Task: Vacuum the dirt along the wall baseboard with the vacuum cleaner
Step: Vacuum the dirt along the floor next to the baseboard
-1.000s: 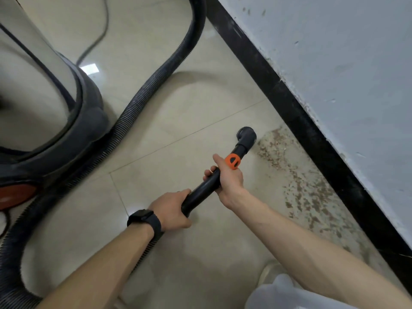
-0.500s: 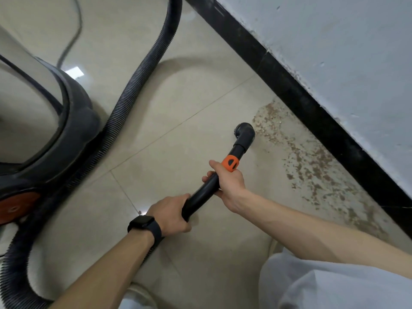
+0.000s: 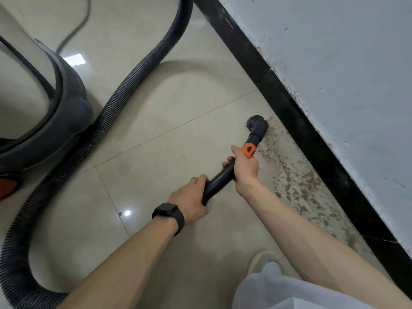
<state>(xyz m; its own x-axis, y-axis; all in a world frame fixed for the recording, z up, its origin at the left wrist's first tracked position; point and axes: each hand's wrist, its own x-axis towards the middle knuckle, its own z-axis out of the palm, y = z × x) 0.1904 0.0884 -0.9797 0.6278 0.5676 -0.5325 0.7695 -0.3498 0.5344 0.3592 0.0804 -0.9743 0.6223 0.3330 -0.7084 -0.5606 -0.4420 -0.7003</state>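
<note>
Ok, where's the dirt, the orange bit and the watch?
dirt [image 3: 289, 188], head view, middle of the brown speckled patch.
orange bit [image 3: 249, 150], head view, centre of the ring.
watch [image 3: 167, 210], head view, its dark face.

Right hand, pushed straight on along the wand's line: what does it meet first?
Likely the black baseboard. The right hand grips the wand behind the orange collar, so the nozzle leads, crossing the dirt edge; the gap looks short, though depth is unclear.
</note>
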